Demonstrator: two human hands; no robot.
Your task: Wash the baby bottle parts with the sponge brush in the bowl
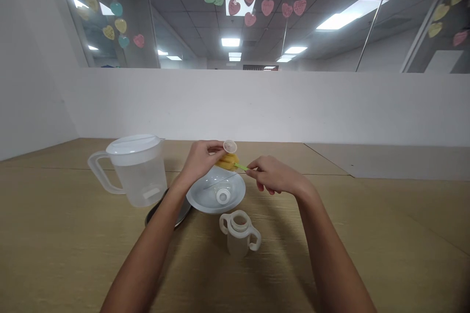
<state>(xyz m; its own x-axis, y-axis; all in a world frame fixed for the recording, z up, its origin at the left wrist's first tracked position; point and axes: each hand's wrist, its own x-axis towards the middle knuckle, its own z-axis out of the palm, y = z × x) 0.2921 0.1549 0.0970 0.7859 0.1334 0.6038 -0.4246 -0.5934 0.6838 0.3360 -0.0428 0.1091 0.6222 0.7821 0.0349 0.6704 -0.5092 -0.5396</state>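
- A yellow sponge brush (227,161) is held above the far rim of the white bowl (195,196), with its green handle (241,167) pointed toward the right; whether the rim is touched cannot be told.
- A small clear cap (229,146) is held just above the sponge.
- Inside the bowl, a white ring (223,196) is laid near the front wall.
- A narrow strip of table (374,254) is left between the bowl and the two-handled bottle (238,245), which is stood upright, open at the top.
- On the left, the bowl is closely bordered by a dark tray (182,214), partly covered by the left forearm, and by a lidded jug (141,181).
- More room is given to the right of the right forearm; at the back, the table is bounded by a white wall (257,102).
- By the left hand (201,159), the cap is gripped between thumb and bent fingers, close against the sponge.
- By the right hand (271,174), the handle is pinched at its end, the other fingers loosely curled.
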